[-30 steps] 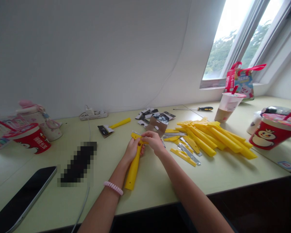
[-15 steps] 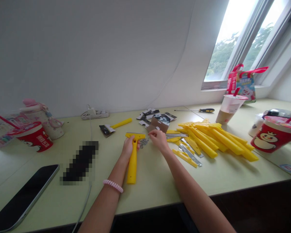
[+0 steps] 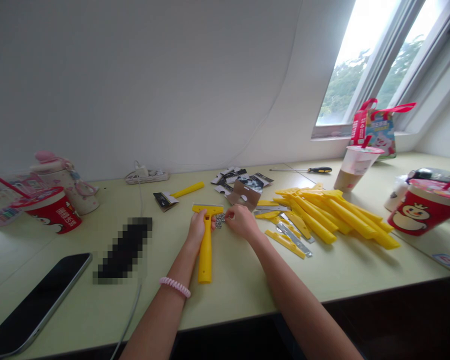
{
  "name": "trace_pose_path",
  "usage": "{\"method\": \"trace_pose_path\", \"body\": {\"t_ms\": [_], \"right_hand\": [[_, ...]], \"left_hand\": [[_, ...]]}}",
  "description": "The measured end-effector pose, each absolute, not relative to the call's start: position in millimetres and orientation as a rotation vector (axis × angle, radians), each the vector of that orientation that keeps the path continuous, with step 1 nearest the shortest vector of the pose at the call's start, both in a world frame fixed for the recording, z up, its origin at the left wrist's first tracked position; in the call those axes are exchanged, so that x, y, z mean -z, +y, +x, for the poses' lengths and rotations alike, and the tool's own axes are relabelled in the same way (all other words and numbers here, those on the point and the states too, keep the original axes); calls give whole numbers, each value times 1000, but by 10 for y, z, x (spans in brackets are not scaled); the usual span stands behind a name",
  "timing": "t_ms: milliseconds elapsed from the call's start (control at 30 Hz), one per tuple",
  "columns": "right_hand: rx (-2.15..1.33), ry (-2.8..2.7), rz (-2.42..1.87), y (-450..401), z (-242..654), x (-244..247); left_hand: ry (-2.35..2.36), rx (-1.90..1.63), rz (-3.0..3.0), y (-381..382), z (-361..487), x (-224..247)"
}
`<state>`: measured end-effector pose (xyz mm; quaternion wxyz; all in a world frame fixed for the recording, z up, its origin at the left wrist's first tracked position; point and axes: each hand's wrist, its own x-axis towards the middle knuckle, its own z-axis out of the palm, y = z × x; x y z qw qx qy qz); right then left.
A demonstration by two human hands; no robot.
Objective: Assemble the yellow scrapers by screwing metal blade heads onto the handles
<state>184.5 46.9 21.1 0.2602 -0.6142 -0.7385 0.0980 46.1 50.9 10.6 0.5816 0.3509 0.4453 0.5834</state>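
Note:
My left hand [image 3: 198,230] grips the handle of a yellow plastic scraper [image 3: 206,255] just below its wide head, and the scraper lies on the desk pointing away from me. A small cluster of silvery metal pieces [image 3: 220,220] sits right beside the scraper head. My right hand [image 3: 243,222] is at that cluster, fingertips touching it. Whether those fingers hold any pieces is hidden.
A heap of yellow scrapers and steel blades [image 3: 315,215] lies to the right. Printed packets [image 3: 240,177], a cardboard piece [image 3: 245,194] and another scraper [image 3: 168,197] lie behind my hands. A phone [image 3: 37,297] and a pixelated dark object [image 3: 123,248] lie to the left.
My right hand has moved down from near the cardboard piece onto the metal cluster. The scraper has stayed almost still since half a second ago, after turning upright from its earlier tilt.

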Motion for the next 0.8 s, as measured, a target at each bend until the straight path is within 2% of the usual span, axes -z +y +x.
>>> {"method": "trace_pose_path", "body": {"t_ms": [400,800], "right_hand": [[-242,-2058,-1756,429,1788,-232],[-396,-1930,-1861,441,1794,-216]], "left_hand": [[1090,-1299,781,513,465,-91],[1107,-1319,831,488,483,-101]]}}
